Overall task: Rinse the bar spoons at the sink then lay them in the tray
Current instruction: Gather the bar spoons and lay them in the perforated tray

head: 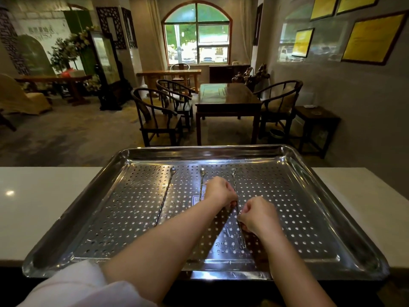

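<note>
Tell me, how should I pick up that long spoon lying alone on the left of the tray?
Pinch the leftmost bar spoon by its twisted stem near the middle, coming straight down from above. It lies flat on the perforated tray, clear of both hands.

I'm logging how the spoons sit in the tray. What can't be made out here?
- Head view: the middle twisted steel bar spoon is mostly hidden by the left hand.
- The right-most bar spoon's mid-shaft is covered by both hands; the right hand's grip is unclear.
- Perforated steel tray: near rim hidden by forearms.

Silver tray (137, 156) dotted with holes, on a white counter (44, 202); white sleeve (73, 284).
</note>
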`<state>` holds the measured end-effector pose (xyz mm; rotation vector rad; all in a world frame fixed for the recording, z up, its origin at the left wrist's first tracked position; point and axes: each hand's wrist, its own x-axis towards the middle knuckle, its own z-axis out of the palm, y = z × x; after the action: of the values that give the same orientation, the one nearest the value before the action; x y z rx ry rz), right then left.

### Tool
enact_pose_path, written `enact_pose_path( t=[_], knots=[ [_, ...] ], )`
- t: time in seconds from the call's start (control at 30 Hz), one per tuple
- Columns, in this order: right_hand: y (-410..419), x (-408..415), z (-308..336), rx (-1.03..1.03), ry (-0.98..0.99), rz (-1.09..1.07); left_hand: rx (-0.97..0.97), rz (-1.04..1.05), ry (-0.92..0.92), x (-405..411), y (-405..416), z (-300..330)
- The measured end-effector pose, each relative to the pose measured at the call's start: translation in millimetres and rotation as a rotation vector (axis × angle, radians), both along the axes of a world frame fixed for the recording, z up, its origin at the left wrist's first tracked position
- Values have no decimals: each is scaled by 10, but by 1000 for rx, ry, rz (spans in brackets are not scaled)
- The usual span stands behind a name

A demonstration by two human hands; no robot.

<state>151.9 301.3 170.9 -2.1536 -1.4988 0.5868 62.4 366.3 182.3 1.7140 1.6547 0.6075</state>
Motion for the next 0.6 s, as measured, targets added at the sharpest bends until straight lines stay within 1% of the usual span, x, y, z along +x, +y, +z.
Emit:
enact_pose_path(
  t=[0.1, 0.23, 0.47, 0.6],
  knots=[
    [24, -28, -5, 10, -50, 4, 21, 13, 14, 0, -4, -6],
    [40, -20, -34, 19, -63, -8, 15, 34, 29, 17, -13, -13],
    [44, 29, -30, 2, -7, -28, -18, 44, -8, -3, -29, -10],
    [34, 9, -18, 3, -28, -39, -47, 45, -35, -11, -8, -21]
  ],
)
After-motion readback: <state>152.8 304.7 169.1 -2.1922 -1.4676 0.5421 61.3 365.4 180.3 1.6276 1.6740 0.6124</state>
